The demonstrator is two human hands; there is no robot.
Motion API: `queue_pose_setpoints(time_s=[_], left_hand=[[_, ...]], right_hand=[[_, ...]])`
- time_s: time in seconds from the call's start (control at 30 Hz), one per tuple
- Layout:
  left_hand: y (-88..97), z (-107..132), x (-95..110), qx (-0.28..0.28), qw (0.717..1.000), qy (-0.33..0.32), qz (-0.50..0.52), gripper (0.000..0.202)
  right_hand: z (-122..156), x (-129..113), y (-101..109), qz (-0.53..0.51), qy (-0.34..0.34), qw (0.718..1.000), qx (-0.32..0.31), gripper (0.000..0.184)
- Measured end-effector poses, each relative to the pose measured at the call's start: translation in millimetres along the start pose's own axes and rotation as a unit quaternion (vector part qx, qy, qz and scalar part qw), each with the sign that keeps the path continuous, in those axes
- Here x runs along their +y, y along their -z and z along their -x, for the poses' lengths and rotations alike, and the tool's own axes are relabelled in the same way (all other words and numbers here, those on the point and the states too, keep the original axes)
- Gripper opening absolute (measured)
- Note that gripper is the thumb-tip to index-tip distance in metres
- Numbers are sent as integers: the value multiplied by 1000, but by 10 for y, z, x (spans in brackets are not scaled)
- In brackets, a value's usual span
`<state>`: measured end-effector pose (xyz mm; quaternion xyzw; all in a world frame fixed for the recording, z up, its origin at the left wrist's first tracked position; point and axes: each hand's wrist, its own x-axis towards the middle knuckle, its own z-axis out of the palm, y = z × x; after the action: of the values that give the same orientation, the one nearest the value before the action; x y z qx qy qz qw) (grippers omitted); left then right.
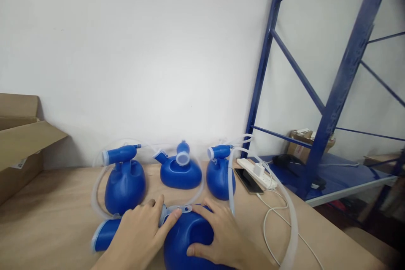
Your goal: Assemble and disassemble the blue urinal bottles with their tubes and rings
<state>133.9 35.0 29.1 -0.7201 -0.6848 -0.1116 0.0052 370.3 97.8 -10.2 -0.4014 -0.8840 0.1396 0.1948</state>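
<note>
A blue plastic urinal bottle (pixel 181 242) lies on the table right in front of me, partly cut off by the lower frame edge. My left hand (pixel 141 225) is closed around its neck end, the thumb pressing by a translucent strap (pixel 187 209) with a hole in it. On the body of the same bottle, my right hand (pixel 218 232) grips with curved fingers near the strap and the thumb at the handle recess. A blue tubular mouthpiece (pixel 106 235) with a pale rim sticks out left of my left hand. My palms hide part of the bottle.
Similar blue bottles (pixel 126 185) with clear hoses stand behind. At right are a phone (pixel 249 180), a white power strip (pixel 257 174), a white cable and a thick translucent hose (pixel 292 219). A cardboard box (pixel 23 147) stands left; a blue metal rack (pixel 332 93) stands right.
</note>
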Motion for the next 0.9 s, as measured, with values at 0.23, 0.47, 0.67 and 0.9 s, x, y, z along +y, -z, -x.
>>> queue_pose_setpoints(time_s=[0.23, 0.47, 0.67, 0.9], left_hand=[[-1, -96, 58, -2, 987, -58, 147, 49], [45, -105, 0, -27, 983, -33, 178, 33], [49, -133, 24, -30, 982, -32, 186, 30], [-46, -145, 30, -15, 984, 11, 180, 26]], right_hand=[[-358, -307, 367, 20, -50, 995, -87, 62], [-622, -318, 331, 57, -18, 988, -141, 50], [-593, -299, 313, 37, -56, 987, -146, 54], [-605, -370, 363, 20, -88, 980, -177, 52]])
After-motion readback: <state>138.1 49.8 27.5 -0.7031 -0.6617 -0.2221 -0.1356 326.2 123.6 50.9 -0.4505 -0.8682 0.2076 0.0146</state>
